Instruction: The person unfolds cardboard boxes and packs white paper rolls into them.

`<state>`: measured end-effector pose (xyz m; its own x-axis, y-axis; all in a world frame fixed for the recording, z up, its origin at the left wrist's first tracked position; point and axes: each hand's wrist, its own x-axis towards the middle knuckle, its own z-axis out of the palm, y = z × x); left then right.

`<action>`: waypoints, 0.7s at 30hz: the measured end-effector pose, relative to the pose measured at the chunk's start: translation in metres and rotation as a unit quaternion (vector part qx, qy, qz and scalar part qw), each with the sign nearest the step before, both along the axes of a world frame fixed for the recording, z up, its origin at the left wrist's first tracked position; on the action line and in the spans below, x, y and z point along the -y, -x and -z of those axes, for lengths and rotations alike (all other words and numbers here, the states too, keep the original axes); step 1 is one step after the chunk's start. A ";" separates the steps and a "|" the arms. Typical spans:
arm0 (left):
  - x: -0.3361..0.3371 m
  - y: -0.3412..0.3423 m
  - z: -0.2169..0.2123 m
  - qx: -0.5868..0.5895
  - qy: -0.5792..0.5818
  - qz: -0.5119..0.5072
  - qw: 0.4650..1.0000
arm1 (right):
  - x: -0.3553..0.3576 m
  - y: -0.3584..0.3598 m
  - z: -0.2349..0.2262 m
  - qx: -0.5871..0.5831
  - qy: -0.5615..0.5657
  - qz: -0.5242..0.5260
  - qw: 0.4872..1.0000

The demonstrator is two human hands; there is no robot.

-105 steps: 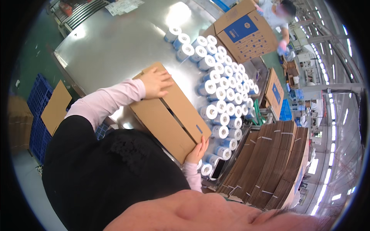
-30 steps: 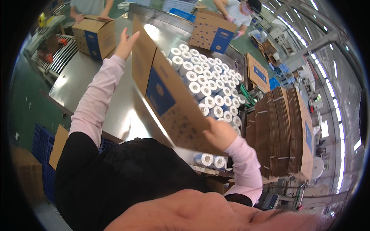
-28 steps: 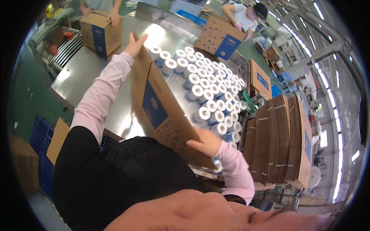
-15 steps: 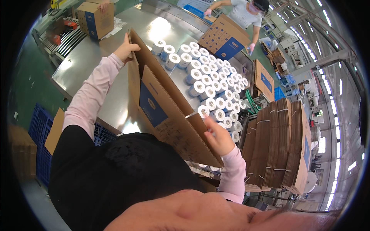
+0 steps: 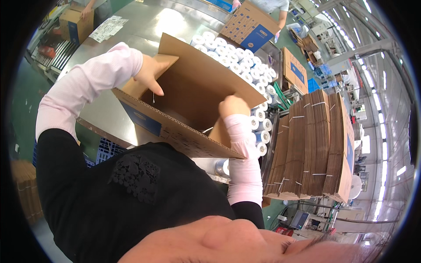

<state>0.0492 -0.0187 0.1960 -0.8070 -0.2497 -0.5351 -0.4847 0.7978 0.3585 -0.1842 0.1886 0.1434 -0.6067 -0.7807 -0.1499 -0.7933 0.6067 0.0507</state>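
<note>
A brown cardboard box (image 5: pixel 188 140) with a blue printed panel stands open-topped on the metal table in front of me, its long flaps raised. My left hand (image 5: pixel 150 74) is at the box's left end, against a short flap (image 5: pixel 165 63), with a finger stretched down into the opening and part of the hand hidden. A thin white strand (image 5: pixel 153 98) hangs beside that finger. At the right end, my right hand (image 5: pixel 234 106) is closed at the cardboard, its fingertips hidden. Behind the box stand many white-topped rolls (image 5: pixel 234 68), partly covered by its far flap.
Tall stacks of flattened cartons (image 5: pixel 298 144) rise on the right. Across the metal table (image 5: pixel 144 26), a co-worker handles another box (image 5: pixel 247 28). At far left, another person's arm reaches a box (image 5: pixel 76 26) on a roller conveyor (image 5: pixel 48 61).
The nearly flat box has opened out into a rectangle. My left hand has come down from its far edge to the left flap, and my right hand has moved up and inward.
</note>
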 end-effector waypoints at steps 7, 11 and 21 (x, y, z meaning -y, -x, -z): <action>-0.036 -0.013 -0.003 0.032 0.009 0.110 0.993 | -0.028 0.024 0.031 0.122 0.087 -0.164 0.975; 0.000 0.017 0.030 -0.113 0.096 0.024 0.989 | -0.015 0.045 -0.040 0.009 0.416 -0.164 0.894; 0.010 0.031 0.122 -0.446 0.194 -0.140 0.862 | -0.020 0.022 -0.030 -0.220 0.392 -0.214 0.867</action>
